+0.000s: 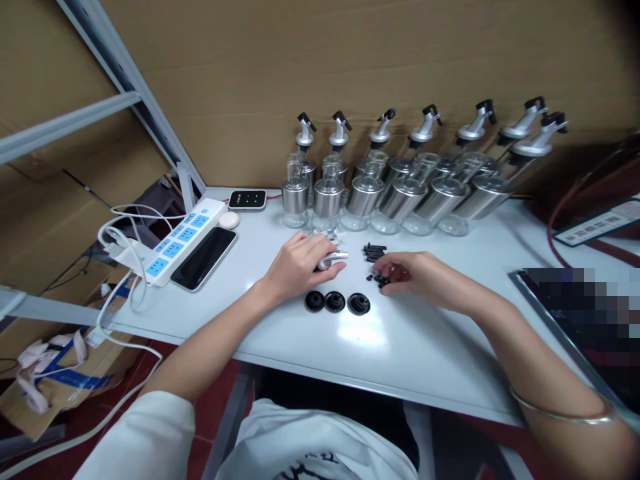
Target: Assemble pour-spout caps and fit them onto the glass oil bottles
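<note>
My left hand [303, 265] is closed around a silver pourer spout [334, 259], its narrow end sticking out between thumb and fingers. More silver spout pieces [327, 235] lie just beyond that hand, partly hidden by it. My right hand [407, 273] is low over a small heap of black plastic bits [381, 281], thumb and forefinger apart on either side of them. Behind the heap lie several slim black levers [374, 252]. Three round black stoppers [335, 301] form a row nearer to me, in front of both hands.
Glass bottles with steel sleeves [365, 193] line the back; those in the rear row carry spouts. At left are a power strip [183, 243], a phone [205, 259], a small device [247, 200] and a white round case [229, 221]. A dark screen [555, 313] borders the right.
</note>
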The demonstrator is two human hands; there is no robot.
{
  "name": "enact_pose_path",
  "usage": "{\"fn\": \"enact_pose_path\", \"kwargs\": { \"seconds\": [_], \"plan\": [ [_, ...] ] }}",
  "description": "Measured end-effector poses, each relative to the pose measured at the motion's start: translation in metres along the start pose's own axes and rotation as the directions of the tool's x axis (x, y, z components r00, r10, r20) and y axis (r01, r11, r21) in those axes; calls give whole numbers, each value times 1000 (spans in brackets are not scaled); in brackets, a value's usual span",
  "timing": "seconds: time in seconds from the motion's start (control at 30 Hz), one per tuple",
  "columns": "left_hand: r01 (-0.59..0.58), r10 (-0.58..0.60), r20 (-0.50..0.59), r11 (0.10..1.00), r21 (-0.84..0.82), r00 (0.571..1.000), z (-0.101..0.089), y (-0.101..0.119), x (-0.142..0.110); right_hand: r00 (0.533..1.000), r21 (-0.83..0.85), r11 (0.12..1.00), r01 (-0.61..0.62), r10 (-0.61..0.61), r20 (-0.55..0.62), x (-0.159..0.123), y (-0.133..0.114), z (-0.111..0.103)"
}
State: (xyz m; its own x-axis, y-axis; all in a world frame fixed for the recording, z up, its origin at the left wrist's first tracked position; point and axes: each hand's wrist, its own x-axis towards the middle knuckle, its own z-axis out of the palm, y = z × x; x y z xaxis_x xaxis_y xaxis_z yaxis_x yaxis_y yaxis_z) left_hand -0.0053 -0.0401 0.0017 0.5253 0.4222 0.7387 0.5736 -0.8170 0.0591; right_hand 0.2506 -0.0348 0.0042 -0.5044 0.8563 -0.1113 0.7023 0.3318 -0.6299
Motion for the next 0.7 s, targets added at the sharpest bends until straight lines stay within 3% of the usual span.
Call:
{"fn": "enact_pose_path", "kwargs": {
  "seconds": [0.13,0.37,0.7],
  "plan": [
    [-2,2,6,1000,4,1000,0,0,0,1000,-38,999,12,-13,-21,1,-6,1],
    [-2,2,18,1000,3,1000,-1,0,1,981,-48,981,188,-190,-37,3,-3,12],
    [-1,1,84,1000,-10,996,0,1,0,990,-3,992,128,-128,56,-1,3,0]
  ]
}}
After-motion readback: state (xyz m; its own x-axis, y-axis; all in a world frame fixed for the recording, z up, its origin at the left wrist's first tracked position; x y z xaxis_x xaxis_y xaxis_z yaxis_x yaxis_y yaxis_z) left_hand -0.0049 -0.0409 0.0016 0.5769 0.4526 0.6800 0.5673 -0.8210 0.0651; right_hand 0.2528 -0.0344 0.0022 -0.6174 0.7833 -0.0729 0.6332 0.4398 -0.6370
